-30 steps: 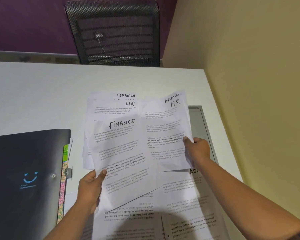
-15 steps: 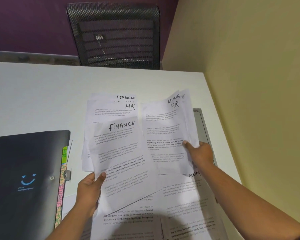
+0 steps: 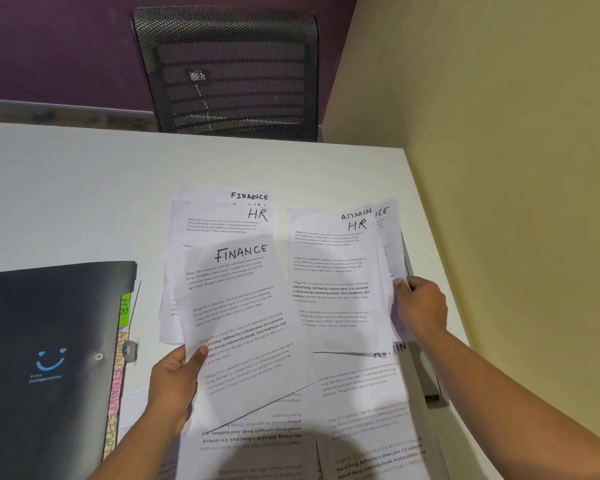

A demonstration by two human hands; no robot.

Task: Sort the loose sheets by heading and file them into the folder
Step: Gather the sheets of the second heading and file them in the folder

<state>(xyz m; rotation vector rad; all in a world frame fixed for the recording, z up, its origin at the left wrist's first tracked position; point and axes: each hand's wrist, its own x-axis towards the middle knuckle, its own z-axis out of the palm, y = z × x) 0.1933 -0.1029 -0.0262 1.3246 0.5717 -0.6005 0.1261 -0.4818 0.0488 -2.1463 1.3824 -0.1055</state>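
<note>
Left hand (image 3: 174,382) pinches one FINANCE sheet (image 3: 243,306); right hand (image 3: 421,306) grips three sheets (image 3: 333,271) (HR topmost).

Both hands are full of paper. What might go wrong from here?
The right hand holds a fanned bunch with HR on top and ADMIN behind, so mixed headings might get filed together. The left hand pinches the FINANCE sheet at one edge; it could slip onto the unsorted sheets below.

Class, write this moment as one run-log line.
left hand: holds FINANCE sheet | right hand: holds fanned sheets, HR on top | folder: on desk at left | stage: sorting
</note>
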